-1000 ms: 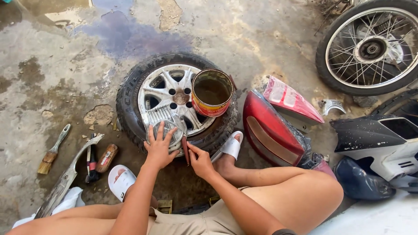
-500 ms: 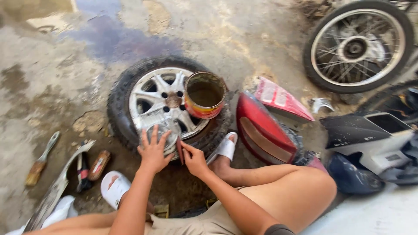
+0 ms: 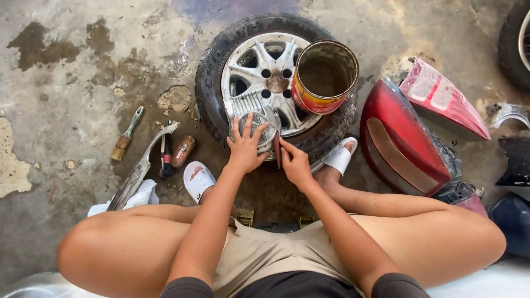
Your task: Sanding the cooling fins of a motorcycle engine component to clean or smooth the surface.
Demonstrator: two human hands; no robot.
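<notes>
Your left hand (image 3: 245, 146) has stayed spread flat on the small metal part (image 3: 256, 122) lying on the near rim of the wheel (image 3: 270, 83). Your right hand (image 3: 292, 163), closed on a thin tool (image 3: 277, 154), has edged closer to it. A paint can (image 3: 323, 77) crowds the wheel's right side; a brush (image 3: 124, 138) lies well left.
</notes>
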